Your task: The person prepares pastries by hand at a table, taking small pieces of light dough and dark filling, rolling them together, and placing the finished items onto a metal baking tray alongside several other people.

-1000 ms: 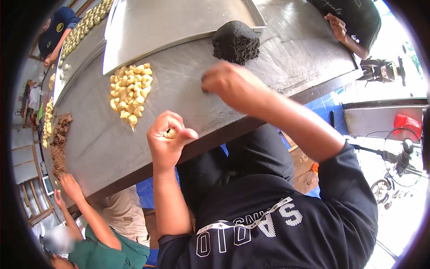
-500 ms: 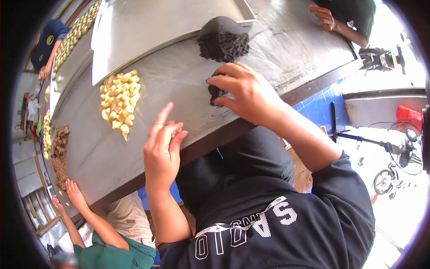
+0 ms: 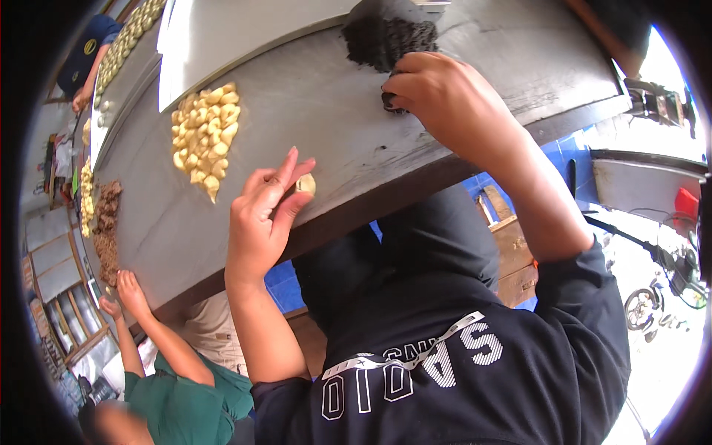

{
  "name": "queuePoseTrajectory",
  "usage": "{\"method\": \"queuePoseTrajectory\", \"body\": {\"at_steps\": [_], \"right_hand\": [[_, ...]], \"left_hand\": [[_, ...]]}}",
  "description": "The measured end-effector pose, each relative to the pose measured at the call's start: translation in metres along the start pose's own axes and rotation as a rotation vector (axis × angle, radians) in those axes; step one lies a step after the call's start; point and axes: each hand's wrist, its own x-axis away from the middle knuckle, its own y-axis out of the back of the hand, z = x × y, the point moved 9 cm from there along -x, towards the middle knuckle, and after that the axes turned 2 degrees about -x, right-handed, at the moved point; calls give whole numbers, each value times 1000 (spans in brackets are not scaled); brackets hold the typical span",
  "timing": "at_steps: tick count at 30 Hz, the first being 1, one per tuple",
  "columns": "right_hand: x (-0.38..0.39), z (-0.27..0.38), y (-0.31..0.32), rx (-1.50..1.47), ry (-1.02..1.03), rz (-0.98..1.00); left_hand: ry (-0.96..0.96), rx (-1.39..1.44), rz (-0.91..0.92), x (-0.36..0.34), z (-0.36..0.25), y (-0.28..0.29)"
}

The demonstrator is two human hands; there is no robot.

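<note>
My left hand (image 3: 259, 211) is over the near edge of the metal table (image 3: 297, 104). Its thumb and fingers close around a small pale yellow dough piece (image 3: 305, 184). Up and to the right, my right hand (image 3: 437, 85) grips a clump of black dough (image 3: 393, 101), partly hidden under the fingers. Just beyond it sits a larger crumbly black dough mound (image 3: 389, 37), smooth on top. A pile of pale yellow dough pieces (image 3: 206, 133) lies beyond and left of my left hand.
A large metal tray (image 3: 222, 44) stands at the back. At far left, brown crumbly filling (image 3: 107, 222) lies near a green-shirted co-worker's hands (image 3: 132, 297). Another person (image 3: 89, 59) stands beside a tray of small round pieces (image 3: 133, 41). A person's arm (image 3: 612, 33) shows at upper right.
My right hand has moved up and right, close to the black mound, with the black clump. A yellow dough piece now shows in my left hand. The view has shifted slightly.
</note>
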Motion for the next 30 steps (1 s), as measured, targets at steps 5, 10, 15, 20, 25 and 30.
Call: {"method": "queuePoseTrajectory", "body": {"at_steps": [5,10,15,20,25,30], "right_hand": [[34,30,-4,-225,201,-174],[15,35,-9,-271,201,-147],[22,32,-17,-105,141,-181],[31,48,-18,-201,199,-152],[27,31,-5,-17,181,-257],[35,30,7,-7,137,-226]], "left_hand": [[220,390,26,4,30,-11],[337,527,-63,20,42,-16],[172,195,-132,30,16,-9],[32,-160,-175,23,-10,-8],[183,185,-180,37,4,-9],[-88,97,-163,36,3,-1]]}}
